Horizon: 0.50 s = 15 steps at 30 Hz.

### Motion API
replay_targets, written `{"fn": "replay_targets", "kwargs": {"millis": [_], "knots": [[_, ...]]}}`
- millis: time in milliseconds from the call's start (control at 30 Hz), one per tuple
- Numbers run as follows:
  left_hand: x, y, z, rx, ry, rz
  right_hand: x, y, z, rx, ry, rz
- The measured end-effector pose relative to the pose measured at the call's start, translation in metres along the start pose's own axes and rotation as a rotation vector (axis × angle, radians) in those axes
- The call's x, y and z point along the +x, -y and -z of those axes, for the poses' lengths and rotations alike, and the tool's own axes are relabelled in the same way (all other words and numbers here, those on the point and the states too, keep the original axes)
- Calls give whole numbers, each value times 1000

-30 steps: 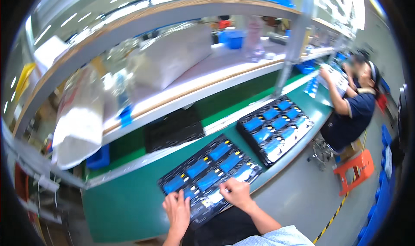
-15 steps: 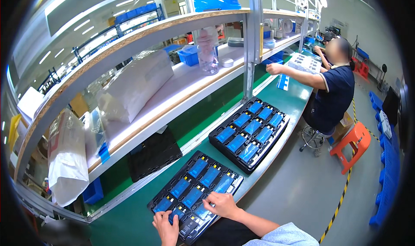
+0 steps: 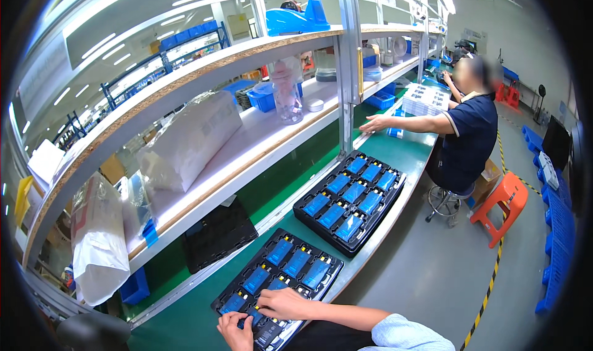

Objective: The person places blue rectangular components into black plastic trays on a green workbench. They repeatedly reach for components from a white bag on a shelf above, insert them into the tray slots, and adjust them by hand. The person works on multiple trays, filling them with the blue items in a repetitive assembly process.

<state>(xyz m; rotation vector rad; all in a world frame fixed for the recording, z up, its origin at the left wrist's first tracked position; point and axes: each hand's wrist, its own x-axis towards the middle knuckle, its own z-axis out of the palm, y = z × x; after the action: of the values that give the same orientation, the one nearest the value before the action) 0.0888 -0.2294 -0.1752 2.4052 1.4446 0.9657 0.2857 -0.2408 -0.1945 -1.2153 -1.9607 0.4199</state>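
A black plastic tray [image 3: 216,303] on the bench in front of me holds blue, flat battery packs [image 3: 255,279] in moulded pockets, with small yellow and white bits at their ends. My left hand [image 3: 236,331] is at the tray's near left part, its thumb and fingers closed at the edge of a blue battery pack [image 3: 254,316]. Right beside it, my right hand [image 3: 284,303] reaches over the tray with its fingers bent and pressed together at the same pack. What its fingertips pinch is hidden. A darker pack [image 3: 267,334] lies in the nearest pocket.
Beyond it stands a second black tray [image 3: 353,192] of blue packs, apparently stacked. An empty-looking black tray [image 3: 220,234] lies under the shelf [image 3: 247,147]. A co-worker [image 3: 467,125] sits farther right, one arm stretched over the green bench. An orange stool [image 3: 501,206] stands behind.
My right hand has moved left across the tray, from a pack on the right side to the one by my left hand. The co-worker's outstretched hand has opened and moved lower.
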Motion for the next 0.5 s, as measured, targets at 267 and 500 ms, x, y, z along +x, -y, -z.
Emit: {"fn": "replay_targets", "kwargs": {"millis": [267, 500], "knots": [[-8, 7, -7, -113, -97, -23, 31, -6, -10, 158, 234, 120], [-10, 10, -3, -143, -39, 31, 26, -6, -17, 167, 214, 142]]}}
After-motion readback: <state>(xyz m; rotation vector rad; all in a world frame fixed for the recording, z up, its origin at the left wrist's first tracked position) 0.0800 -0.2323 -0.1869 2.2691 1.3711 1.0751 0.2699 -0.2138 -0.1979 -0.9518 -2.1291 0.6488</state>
